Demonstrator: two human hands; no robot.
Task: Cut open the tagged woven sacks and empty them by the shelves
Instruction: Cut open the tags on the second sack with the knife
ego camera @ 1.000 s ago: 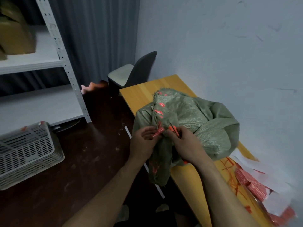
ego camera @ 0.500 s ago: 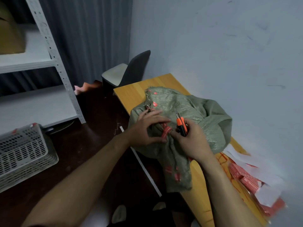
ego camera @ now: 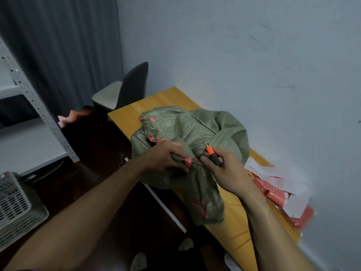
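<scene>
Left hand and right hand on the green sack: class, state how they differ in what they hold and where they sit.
The left hand grips a bunched fold of the woven sack; the right hand holds an orange-tipped knife. The left hand sits nearer the table edge; the right hand sits further over the table. Both curl their fingers, close together on the sack.

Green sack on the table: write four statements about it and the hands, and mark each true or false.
1. The right hand holds an orange-tipped cutter. True.
2. The left hand is open and empty. False: it grips a bunched fold of the green sack.
3. The sack lies on the floor. False: it rests on the yellow table, one end overhanging.
4. A dark chair stands beyond the table's far end. True.
</scene>
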